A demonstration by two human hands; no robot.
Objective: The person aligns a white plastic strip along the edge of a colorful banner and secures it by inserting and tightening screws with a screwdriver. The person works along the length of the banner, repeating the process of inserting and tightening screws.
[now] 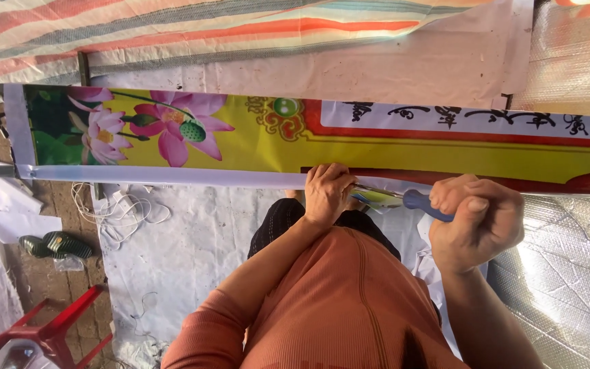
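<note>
A long printed banner [254,140] runs across the view, yellow with pink lotus flowers at the left and dark script on a white band at the right. My left hand [328,193] presses its fingers on the banner's lower white edge. My right hand [476,220] is closed around a tool with a blue handle [423,203]. Its metal tip points left toward my left hand's fingers, at the banner edge. I wear an orange long-sleeved top.
A white sheet [186,239] covers the ground under me, with a tangled white cord [121,208] on it. Green sandals [56,244] lie on the brick floor at left. A red stool [42,331] stands bottom left. Silver foil sheeting [568,273] is at the right.
</note>
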